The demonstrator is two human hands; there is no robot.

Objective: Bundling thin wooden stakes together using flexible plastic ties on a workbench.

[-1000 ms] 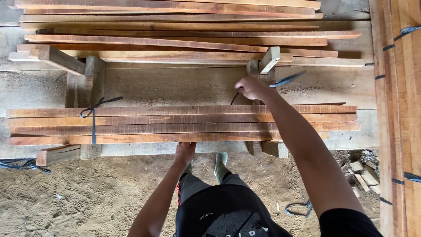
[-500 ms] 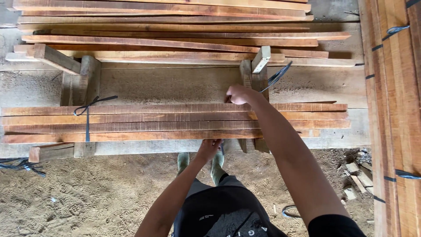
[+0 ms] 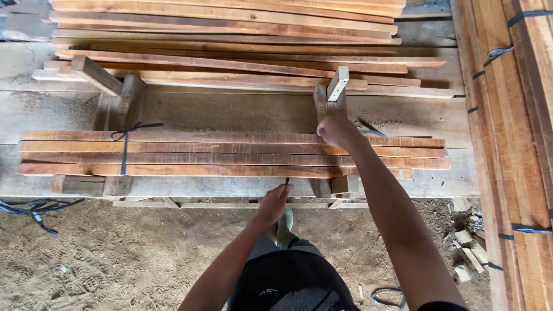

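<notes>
Where planks (image 3: 230, 152) lie, sandy floor (image 3: 115, 259)

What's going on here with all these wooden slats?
A person stands at a low wooden rack holding a bundle of reddish wooden slats. The right hand rests on top of the bundle near its right end, beside a dark strap end. The left hand is at the bundle's near edge, pinching something thin and dark. A dark strap already ties the bundle's left end. More loose slats lie stacked behind.
</notes>
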